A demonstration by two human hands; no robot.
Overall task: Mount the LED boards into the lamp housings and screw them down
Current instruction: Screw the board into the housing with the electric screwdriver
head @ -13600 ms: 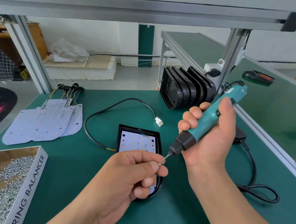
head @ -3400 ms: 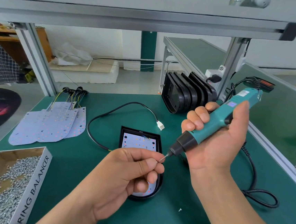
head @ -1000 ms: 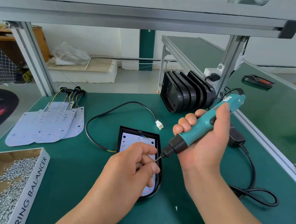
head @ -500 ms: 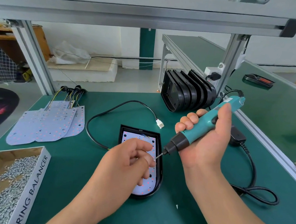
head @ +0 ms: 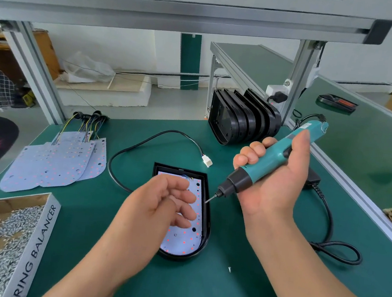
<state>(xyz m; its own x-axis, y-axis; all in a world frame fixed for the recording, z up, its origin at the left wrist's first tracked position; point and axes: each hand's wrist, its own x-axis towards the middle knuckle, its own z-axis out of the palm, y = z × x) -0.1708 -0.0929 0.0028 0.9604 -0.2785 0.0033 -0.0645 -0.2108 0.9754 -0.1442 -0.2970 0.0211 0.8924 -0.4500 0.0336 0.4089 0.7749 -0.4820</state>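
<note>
A black lamp housing lies flat on the green bench with a white LED board seated inside it. My left hand hovers over the board with loosely spread fingers and holds nothing. My right hand grips a teal electric screwdriver. Its bit tip points down-left at the board's right edge, beside the housing wall. Whether a screw sits on the bit I cannot tell. The housing's black cable with a white plug loops off to the back left.
Spare LED boards with wires lie fanned at the left. An open cardboard box of screws sits front left. Several empty black housings stand stacked at the back. One loose screw lies in front of the housing. The screwdriver's cord coils at the right.
My left hand has let go at the bit tip and opened, its fingers spreading over the board. The screwdriver bit has come down to the board's right edge.
</note>
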